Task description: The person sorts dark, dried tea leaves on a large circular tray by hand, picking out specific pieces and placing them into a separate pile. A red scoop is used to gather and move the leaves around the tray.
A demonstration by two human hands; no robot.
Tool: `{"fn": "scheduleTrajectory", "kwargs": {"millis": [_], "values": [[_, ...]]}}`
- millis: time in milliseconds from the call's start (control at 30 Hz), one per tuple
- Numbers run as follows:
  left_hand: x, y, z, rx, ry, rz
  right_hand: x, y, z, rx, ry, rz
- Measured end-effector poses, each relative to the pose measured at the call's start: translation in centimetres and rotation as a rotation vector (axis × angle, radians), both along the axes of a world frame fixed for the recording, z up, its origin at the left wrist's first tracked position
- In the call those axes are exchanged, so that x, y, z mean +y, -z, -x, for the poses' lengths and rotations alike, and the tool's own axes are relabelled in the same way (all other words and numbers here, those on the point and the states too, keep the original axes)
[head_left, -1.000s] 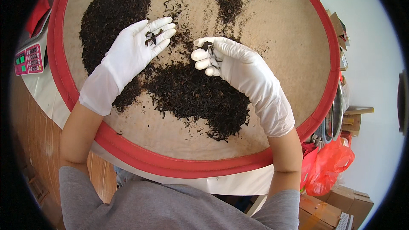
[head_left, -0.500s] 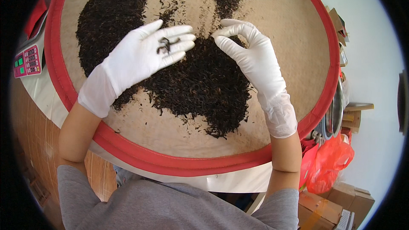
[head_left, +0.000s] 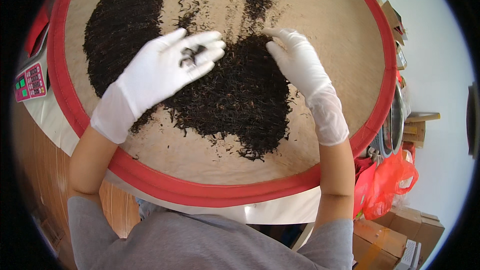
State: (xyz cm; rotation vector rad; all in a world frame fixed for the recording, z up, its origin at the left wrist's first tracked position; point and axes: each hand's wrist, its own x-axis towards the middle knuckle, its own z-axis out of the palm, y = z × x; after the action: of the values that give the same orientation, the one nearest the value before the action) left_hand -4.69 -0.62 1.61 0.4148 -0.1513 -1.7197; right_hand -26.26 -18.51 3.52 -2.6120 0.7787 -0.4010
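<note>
A round, beige tray (head_left: pixel 345 70) is edged by a padded red rim (head_left: pixel 220 195); its widest margin is left rightward of the central heap of dark, twisted leaves (head_left: pixel 230 110). A second dark heap (head_left: pixel 122 25) is set leftward. The white-gloved left hand (head_left: pixel 157 67) is spread palm up; the white-gloved right hand (head_left: pixel 302 60) is held at the central heap's upper-right edge, thumb and forefinger parted, any hold hidden from view. Across the left hand a few dark, curled leaves (head_left: pixel 187 61) are loosely borne.

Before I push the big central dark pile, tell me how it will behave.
The central pile would probably spread and shed bits, as its edge looks loose and ragged. Its thin pieces are likely light, like the dark strands on the open left hand. Their curls may snag together.
</note>
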Motion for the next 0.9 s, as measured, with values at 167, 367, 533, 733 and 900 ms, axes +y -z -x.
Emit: {"fn": "scheduleTrajectory", "kwargs": {"millis": [167, 367, 533, 733, 900], "values": [[0.4, -0.9, -1.7, -0.013, -0.285, -0.128, 2.6, 1.3, -1.6, 0.215, -0.167, 0.05], [0.5, -0.1, -2.7, -0.003, -0.266, -0.092, 2.9, -1.0, -1.7, 0.022, -0.349, -0.386], [0.6, 0.0, -2.4, -0.026, -0.285, -0.114, 3.7, -5.9, 0.4, 0.057, -0.163, -0.624], [0.4, -0.1, -2.3, -0.055, -0.296, -0.118, 0.6, -5.3, 4.2, 0.21, 0.013, -0.351], [0.2, 0.0, -2.5, -0.06, -0.291, -0.095, 1.8, -5.2, 4.2, 0.237, 0.014, -0.198]]}}
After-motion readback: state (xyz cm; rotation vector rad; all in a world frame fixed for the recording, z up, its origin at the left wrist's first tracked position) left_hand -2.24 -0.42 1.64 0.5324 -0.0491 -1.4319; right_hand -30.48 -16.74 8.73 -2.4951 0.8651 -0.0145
